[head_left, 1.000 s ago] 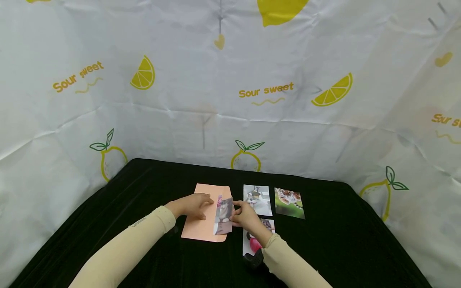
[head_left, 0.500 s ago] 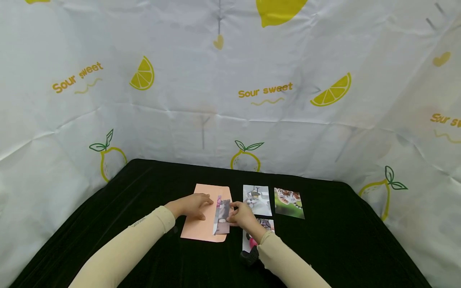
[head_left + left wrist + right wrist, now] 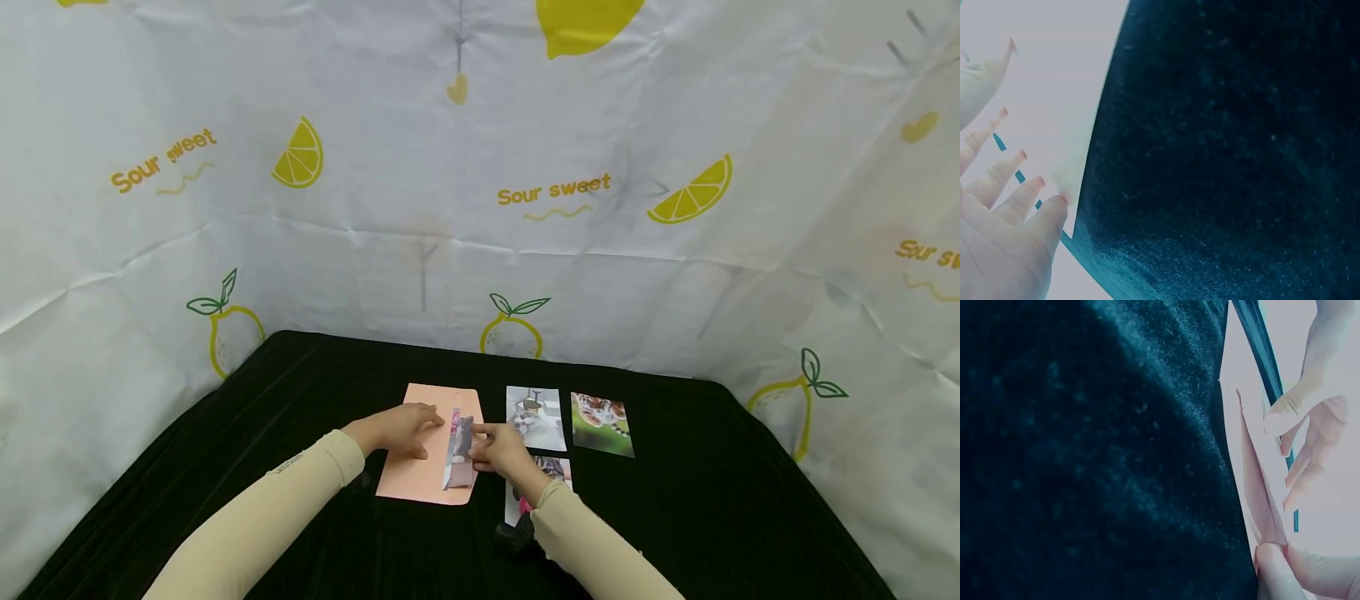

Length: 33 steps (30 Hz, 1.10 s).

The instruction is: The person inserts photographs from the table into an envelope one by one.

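Note:
A pink envelope lies on the dark cloth, washed out to near white in the left wrist view. My left hand rests on it with fingers spread, pressing it down. A photo of a grey cat reaches into the envelope's opening, leaving only a narrow strip showing. At the strip's right edge, my right hand pinches it between thumb and fingers. The right wrist view shows the right fingertips at the end of the envelope opening, below the left hand.
Right of the envelope lies a photo of a pale animal, beside a tiger photo. Another photo is partly under my right forearm. A black device sits at the right wrist. A white lemon-print curtain hangs behind the table.
The right hand has moved slightly left with the cat photo, and less of the photo shows outside the envelope. The left hand has stayed in place.

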Each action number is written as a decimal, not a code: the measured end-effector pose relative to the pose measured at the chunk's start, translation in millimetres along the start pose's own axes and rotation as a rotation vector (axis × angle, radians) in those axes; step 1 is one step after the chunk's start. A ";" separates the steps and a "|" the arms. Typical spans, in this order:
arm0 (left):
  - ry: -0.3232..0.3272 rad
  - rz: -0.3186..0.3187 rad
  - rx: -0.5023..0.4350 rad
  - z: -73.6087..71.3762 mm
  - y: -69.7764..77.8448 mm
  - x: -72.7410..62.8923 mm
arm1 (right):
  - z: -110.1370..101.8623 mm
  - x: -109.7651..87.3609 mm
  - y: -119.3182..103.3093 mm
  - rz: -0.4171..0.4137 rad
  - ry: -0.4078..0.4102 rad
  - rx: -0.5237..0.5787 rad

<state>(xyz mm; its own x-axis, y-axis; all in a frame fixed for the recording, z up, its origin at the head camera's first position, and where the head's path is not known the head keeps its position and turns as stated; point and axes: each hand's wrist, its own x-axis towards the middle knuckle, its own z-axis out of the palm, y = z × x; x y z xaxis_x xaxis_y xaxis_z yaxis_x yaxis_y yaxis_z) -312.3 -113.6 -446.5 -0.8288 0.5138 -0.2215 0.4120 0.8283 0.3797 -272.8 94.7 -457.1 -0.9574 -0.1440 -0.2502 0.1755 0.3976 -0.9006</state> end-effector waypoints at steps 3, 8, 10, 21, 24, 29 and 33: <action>0.002 0.005 -0.002 -0.5 0.9 -0.7 | 0.3 -0.8 0.2 -0.003 0.005 0.000; -0.001 0.009 -0.009 -2.2 1.7 -1.4 | 1.4 -0.4 0.9 -0.008 0.005 0.011; -0.006 0.007 -0.010 -2.6 1.2 -1.1 | 2.3 0.2 0.8 -0.008 0.008 0.016; -0.017 0.014 -0.017 -2.1 0.1 -1.4 | 6.4 2.7 -1.4 0.007 0.025 -0.023; -0.018 0.012 -0.021 -1.9 -0.6 -0.7 | 7.3 3.5 -0.8 0.005 0.032 -0.028; -0.016 0.000 -0.020 -0.8 -1.1 0.4 | 8.1 3.0 0.5 -0.001 0.046 0.001; -0.013 -0.005 -0.010 -0.8 -0.2 -0.1 | 8.3 1.7 0.5 -0.007 0.053 0.032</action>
<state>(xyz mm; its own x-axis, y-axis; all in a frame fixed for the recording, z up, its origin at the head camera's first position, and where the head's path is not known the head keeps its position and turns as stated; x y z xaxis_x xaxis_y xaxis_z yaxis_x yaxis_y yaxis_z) -312.6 -114.0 -445.9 -0.8258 0.5129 -0.2346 0.4043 0.8284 0.3877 -272.4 87.1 -461.0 -0.9693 -0.0984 -0.2253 0.1749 0.3679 -0.9133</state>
